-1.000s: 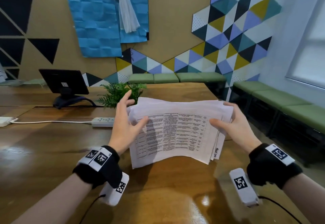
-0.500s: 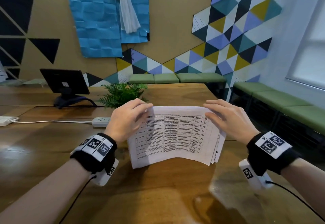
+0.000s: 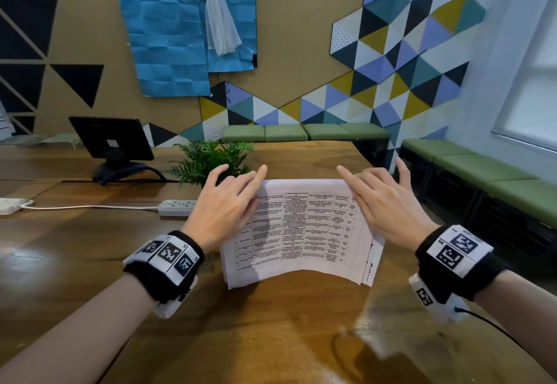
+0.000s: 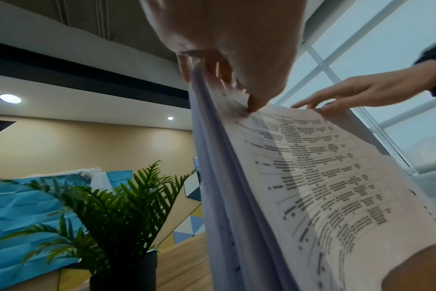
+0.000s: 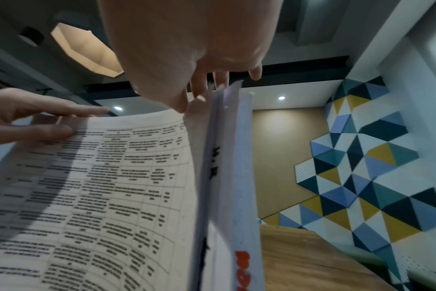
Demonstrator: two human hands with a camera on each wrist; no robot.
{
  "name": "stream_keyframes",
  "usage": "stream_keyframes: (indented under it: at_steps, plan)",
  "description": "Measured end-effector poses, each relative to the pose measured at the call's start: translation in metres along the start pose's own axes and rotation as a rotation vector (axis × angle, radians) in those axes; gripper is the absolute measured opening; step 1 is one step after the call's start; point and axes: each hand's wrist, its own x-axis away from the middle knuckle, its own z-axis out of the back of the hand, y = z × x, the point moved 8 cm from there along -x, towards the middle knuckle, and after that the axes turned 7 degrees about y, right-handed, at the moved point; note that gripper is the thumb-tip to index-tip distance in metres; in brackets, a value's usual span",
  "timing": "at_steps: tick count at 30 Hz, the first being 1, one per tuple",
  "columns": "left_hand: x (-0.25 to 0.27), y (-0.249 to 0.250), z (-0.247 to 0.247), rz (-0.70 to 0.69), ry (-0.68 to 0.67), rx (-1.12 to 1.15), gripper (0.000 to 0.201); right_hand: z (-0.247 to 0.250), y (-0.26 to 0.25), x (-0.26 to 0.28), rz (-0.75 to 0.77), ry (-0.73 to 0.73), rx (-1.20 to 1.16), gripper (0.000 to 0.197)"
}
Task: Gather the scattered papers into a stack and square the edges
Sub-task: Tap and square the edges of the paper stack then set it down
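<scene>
A stack of printed papers (image 3: 301, 233) stands tilted on its lower edge on the wooden table (image 3: 271, 338), table-printed page facing me and bowed. My left hand (image 3: 229, 199) holds its upper left corner, and my right hand (image 3: 382, 202) holds the upper right corner. In the left wrist view the thumb (image 4: 251, 102) presses the front page (image 4: 311, 177) while the fingers lie behind the edge. The right wrist view shows the right thumb (image 5: 179, 104) on the front of the stack (image 5: 112, 187), fingers behind. Both hands' fingers are spread past the top edge. A few sheets stick out at the right side.
A potted fern (image 3: 211, 157) stands just behind the stack. A white power strip (image 3: 177, 207) with its cord lies to the left, and a dark screen on a stand (image 3: 111, 139) sits further back left. Green benches (image 3: 482, 178) line the wall past the table's right edge.
Both hands moved from the stack's sides up over its top corners. The uneven top edges have come level. Since half a second ago the fingers have lifted and spread.
</scene>
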Motion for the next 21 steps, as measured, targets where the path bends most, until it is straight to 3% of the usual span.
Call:
stream_keyframes:
  at_steps: [3, 6, 8, 11, 16, 18, 21]
  plan:
    - [-0.001, 0.003, -0.003, 0.046, -0.078, -0.078, 0.051, -0.006, -0.002, -0.003, -0.024, 0.001, 0.029, 0.05]
    - [-0.014, 0.011, 0.002, 0.085, -0.152, -0.165, 0.04, -0.012, 0.0, -0.006, -0.061, -0.036, 0.076, 0.036]
    - [-0.032, 0.032, 0.004, 0.056, -0.22, -0.108, 0.04, -0.017, -0.001, -0.009, -0.089, -0.093, 0.044, 0.029]
    - [-0.058, 0.075, -0.015, 0.017, -0.428, 0.113, 0.055, -0.025, 0.001, -0.01, -0.203, -0.206, -0.041, 0.025]
    - [-0.091, 0.089, -0.029, 0.152, -0.591, 0.245, 0.039, -0.015, 0.018, 0.01, -0.381, -0.187, -0.128, 0.054]
    - [-0.089, 0.086, -0.031, 0.155, -0.629, 0.255, 0.039, -0.017, 0.035, 0.032, -0.555, -0.166, -0.205, 0.072]
    - [-0.08, 0.083, -0.03, 0.134, -0.576, 0.259, 0.035, -0.028, 0.05, 0.075, -0.866, -0.164, -0.421, 0.089]
